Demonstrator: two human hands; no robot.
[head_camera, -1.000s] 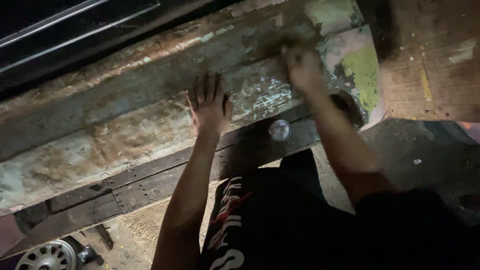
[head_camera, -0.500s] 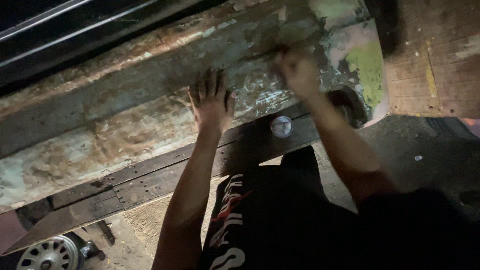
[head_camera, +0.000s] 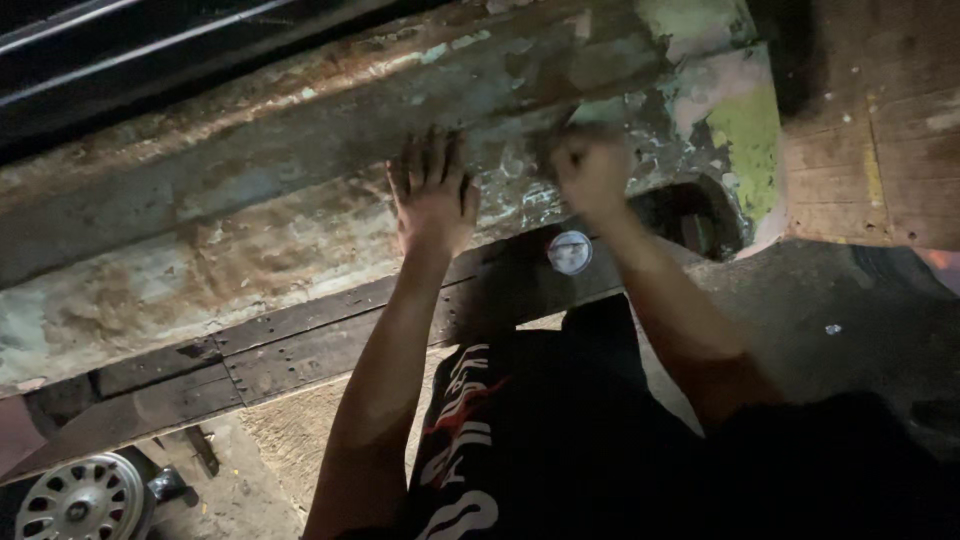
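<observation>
Panel, a long rusty metal sheet with flaking pale paint and a green patch at its right end, lies slantwise across dark wooden planks and fills the upper middle of the view. Left hand rests flat on it with fingers spread, grasping nothing. Right hand is clenched against the panel just to the right; it is blurred, and whether it holds anything cannot be told. Both hands sit near the panel's lower edge, close together but apart. Below that edge the planks run on, with a small round white disc lying on them between the 2 forearms. Bare concrete floor opens to the right. A dark hole shows under the panel's right end; its inside is lost in shadow. Top left is dark and hard to read. A spoked wheel is cut off at the bottom-left corner.
</observation>
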